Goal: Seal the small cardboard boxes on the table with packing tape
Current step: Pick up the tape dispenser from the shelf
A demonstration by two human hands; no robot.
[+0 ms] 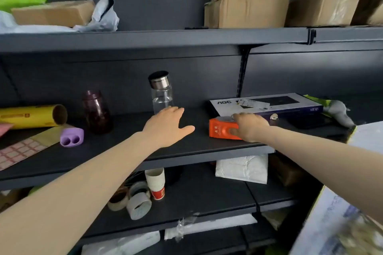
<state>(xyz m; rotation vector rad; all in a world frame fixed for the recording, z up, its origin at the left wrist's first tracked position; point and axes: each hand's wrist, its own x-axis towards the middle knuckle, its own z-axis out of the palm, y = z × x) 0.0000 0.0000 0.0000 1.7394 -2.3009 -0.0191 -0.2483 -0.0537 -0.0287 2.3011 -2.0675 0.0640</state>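
1. We see both bare arms reaching onto the dark grey metal middle shelf [196, 145] of a shelving unit.
2. The right hand [249, 127] grips the orange plastic tape dispenser [220, 128]: the thumb presses on its near side and the fingers curl over its top. The dispenser sits on the middle shelf, near the front edge and right of centre.
3. The left hand [165, 124] holds nothing. Its fingers are straight and spread, palm down over the middle of the shelf, and we cannot tell whether it touches the surface.
4. Just behind the left fingertips stands a clear plastic bottle with a silver and black cap [161, 93], upright near the shelf's back wall.
5. Behind the dispenser lies a long flat white and blue keyboard box marked AOC [269, 103], running along the right part of the shelf.
6. Towards the left edge we find a dark purple translucent bottle [97, 112], a lilac plastic piece with two round holes [72, 137], a yellow roll on a cardboard tube [33, 117] lying on its side, and a sheet of pink-edged labels [18, 152].
7. On the lower shelf [207, 192], near its left end, several rolls of pale packing tape [137, 205] lie beside a stack of red and white paper cups [156, 184].
8. On the top shelf [145, 37], brown cardboard boxes [246, 11] are stacked at the right.
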